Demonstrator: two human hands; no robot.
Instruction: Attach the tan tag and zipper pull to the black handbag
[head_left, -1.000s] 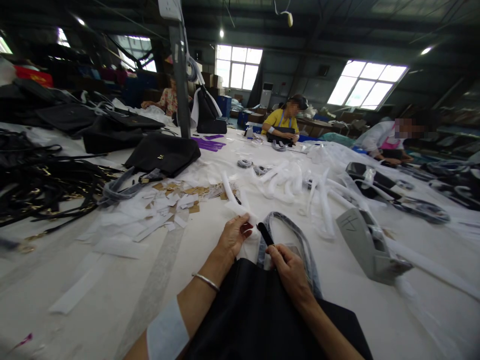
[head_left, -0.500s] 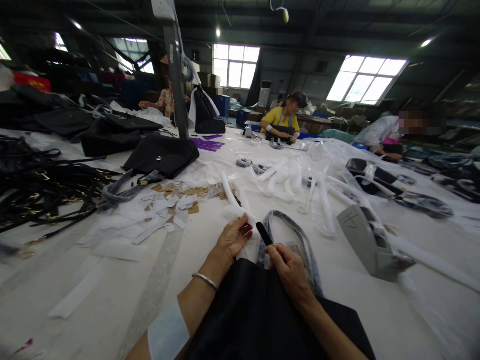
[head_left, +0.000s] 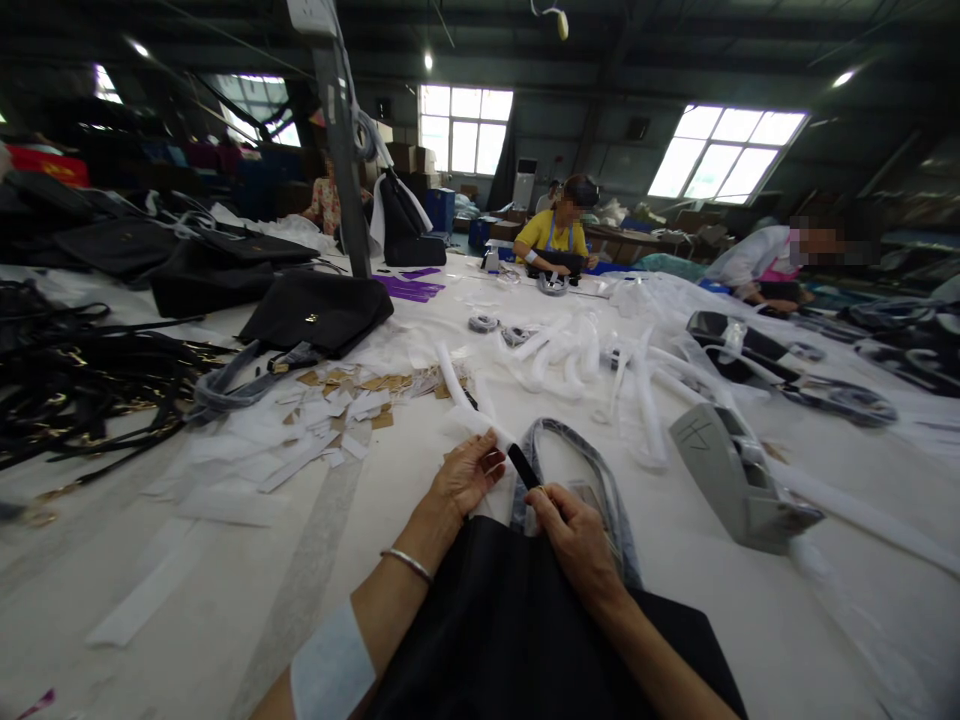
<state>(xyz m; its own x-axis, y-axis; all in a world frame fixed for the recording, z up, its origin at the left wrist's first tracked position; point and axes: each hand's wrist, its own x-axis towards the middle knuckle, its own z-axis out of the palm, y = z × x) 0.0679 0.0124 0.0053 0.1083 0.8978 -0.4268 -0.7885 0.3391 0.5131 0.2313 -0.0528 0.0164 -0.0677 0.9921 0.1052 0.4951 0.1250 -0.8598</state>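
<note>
My left hand (head_left: 461,482) pinches the end of a soft white wrapping sleeve (head_left: 474,420), its other fingers curled loosely. My right hand (head_left: 574,535) grips a short black strap (head_left: 523,466) close to its gold-coloured metal part. The strap's tip touches the sleeve's end; whether it is inside, I cannot tell. Below both hands, a black bag (head_left: 517,620) lies toward me at the table's near edge. Beyond its top edge loops a handle (head_left: 592,455) wrapped in clear plastic, partly behind my right hand.
A grey tape dispenser (head_left: 724,475) stands to the right. White sleeves (head_left: 555,360) are strewn ahead, paper slips (head_left: 307,425) to the left. Black straps (head_left: 112,375) and black bags (head_left: 315,312) pile up at far left. A metal post (head_left: 341,160) rises behind; co-workers (head_left: 555,235) sit across the table.
The strap's tip has met the white sleeve's end, where a small gap showed before. Both hands keep nearly the same place, and the view has shifted slightly.
</note>
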